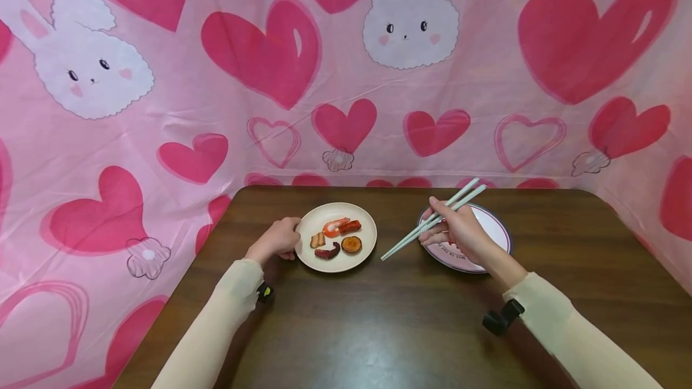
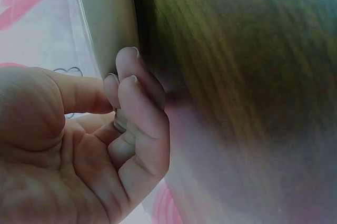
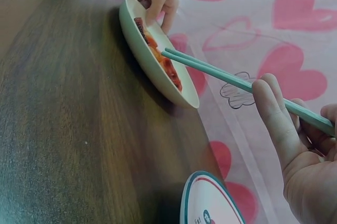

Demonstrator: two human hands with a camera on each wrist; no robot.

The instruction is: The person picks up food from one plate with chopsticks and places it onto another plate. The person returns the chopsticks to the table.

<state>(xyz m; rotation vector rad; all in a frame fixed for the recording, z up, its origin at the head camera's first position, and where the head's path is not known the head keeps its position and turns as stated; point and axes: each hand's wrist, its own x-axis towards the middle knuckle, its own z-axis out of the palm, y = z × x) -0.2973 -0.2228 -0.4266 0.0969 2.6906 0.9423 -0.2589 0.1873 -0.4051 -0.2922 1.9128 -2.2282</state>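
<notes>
My left hand (image 1: pixel 278 238) grips the left rim of a cream plate (image 1: pixel 336 265), thumb at the edge and curled fingers against it in the left wrist view. On this plate lie a shrimp (image 1: pixel 330 230), a red sausage-like piece (image 1: pixel 350 227), a small striped tan slice (image 1: pixel 318 241), a dark red octopus tentacle (image 1: pixel 328 253) and a round browned slice (image 1: pixel 351 245). Pale green chopsticks (image 1: pixel 402 243) are held in my right hand (image 1: pixel 459 230), tips close together and pointing left, with nothing between them. That hand is above a white plate (image 1: pixel 494 227) with a blue and red rim.
Both plates stand toward the back of a brown wooden table (image 1: pixel 335 317). Pink cloth (image 1: pixel 432 95) with hearts and rabbits hangs behind the table and along its sides. Each sleeve carries a black wrist device (image 1: pixel 503 316).
</notes>
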